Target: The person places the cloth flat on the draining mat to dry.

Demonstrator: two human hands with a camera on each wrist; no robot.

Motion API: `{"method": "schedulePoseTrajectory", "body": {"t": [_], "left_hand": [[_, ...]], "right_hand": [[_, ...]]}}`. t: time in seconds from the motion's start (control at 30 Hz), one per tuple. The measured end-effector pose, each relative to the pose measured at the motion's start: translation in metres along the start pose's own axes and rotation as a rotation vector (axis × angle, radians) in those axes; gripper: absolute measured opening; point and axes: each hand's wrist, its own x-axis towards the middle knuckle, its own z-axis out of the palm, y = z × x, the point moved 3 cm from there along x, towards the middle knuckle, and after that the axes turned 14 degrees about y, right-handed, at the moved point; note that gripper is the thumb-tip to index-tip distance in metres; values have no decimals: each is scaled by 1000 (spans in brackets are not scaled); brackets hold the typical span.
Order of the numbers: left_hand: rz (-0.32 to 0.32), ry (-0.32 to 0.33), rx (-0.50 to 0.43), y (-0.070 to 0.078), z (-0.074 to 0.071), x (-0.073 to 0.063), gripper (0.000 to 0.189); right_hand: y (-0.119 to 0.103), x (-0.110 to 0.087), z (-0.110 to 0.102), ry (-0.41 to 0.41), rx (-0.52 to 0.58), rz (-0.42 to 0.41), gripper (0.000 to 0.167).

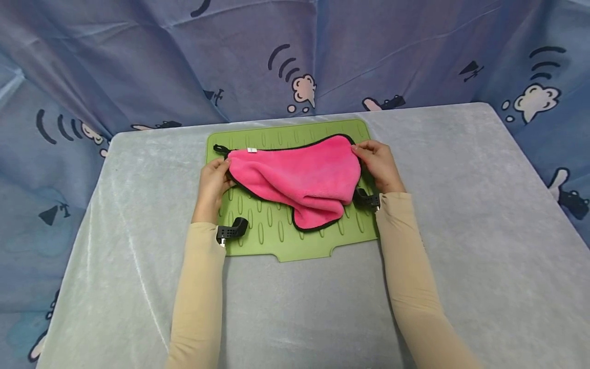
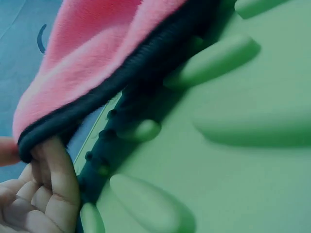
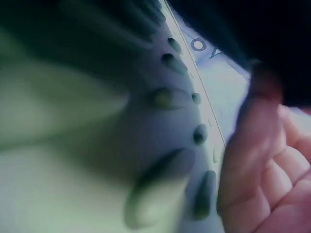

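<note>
A pink plush cloth point(image 1: 299, 174) with black edging, a small white tag point(image 1: 251, 150) and a black hanging loop point(image 1: 221, 149) is stretched between both hands over a green ridged mat point(image 1: 258, 230). The left hand point(image 1: 213, 184) pinches its left corner beside the loop. At the upper right corner, the right hand point(image 1: 380, 164) pinches the edge. The cloth's lower part sags in folds toward the mat's front. In the left wrist view the cloth point(image 2: 97, 68) hangs raised over the mat point(image 2: 252, 107), gripped by the left fingers point(image 2: 58, 170). Right fingers point(image 3: 252, 145) hold a dark edge in the right wrist view.
The mat lies on a table covered in pale grey velvety cloth point(image 1: 484, 230). A blue patterned curtain point(image 1: 249, 61) hangs behind the table and along its sides. Black camera mounts point(image 1: 232, 229) sit at both wrists, over tan sleeves point(image 1: 198, 297).
</note>
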Motion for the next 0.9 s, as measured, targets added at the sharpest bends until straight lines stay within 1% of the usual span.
{"method": "schedulePoseTrajectory", "body": {"t": [0.13,0.23,0.33,0.43,0.53,0.77,0.9], "left_hand": [[16,-46,94,-1,-1,-2,15],[30,-65,158,-1,-1,-3,19],[43,-60,167,0,-2,-2,19],[59,-40,167,1,-5,0,16],[70,-18,175,2,-7,2,16],[71,-6,165,2,-7,5,15],[73,1,161,5,-6,7,15]], "right_hand": [[2,-1,-3,-96,-57,56,19],[3,-2,-7,-188,-103,106,17],[3,-2,-9,-271,-129,117,15],[3,-2,-10,-312,-146,98,16],[4,-1,-11,-280,-135,71,16],[5,2,-10,-88,-38,10,15],[7,3,-4,-34,-13,-8,17]]}}
